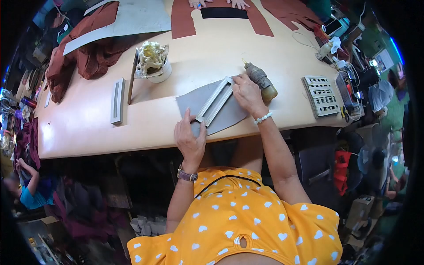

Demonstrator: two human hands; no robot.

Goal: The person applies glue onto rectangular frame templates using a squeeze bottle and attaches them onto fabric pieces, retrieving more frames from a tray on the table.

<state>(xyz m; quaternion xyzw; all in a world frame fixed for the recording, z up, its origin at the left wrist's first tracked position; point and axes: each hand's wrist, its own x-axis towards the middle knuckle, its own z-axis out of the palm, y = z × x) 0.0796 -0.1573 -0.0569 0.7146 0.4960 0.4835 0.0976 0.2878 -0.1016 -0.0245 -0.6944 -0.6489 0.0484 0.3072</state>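
Observation:
A pale, narrow rectangular frame (pixel 216 100) with a long slot lies slantwise on a grey sheet of material (pixel 187 102) near the table's front edge. My left hand (pixel 190 138) has thumb and index finger at the frame's lower left end, gripping it. At the upper right end, the bent fingers of my right hand (pixel 248 93) hold the frame. A dark bottle with a thin nozzle (pixel 260 81) stands just beyond my right hand. To the left is a second slotted frame (pixel 117 100).
A white tub (pixel 161 76) heaped with crusted cream-coloured material stands left of centre, a stick beside it. A pale slotted block (pixel 320 97) lies at right. Reddish-brown pieces (pixel 260 22) and another person's hands (pixel 238 3) are at the far side.

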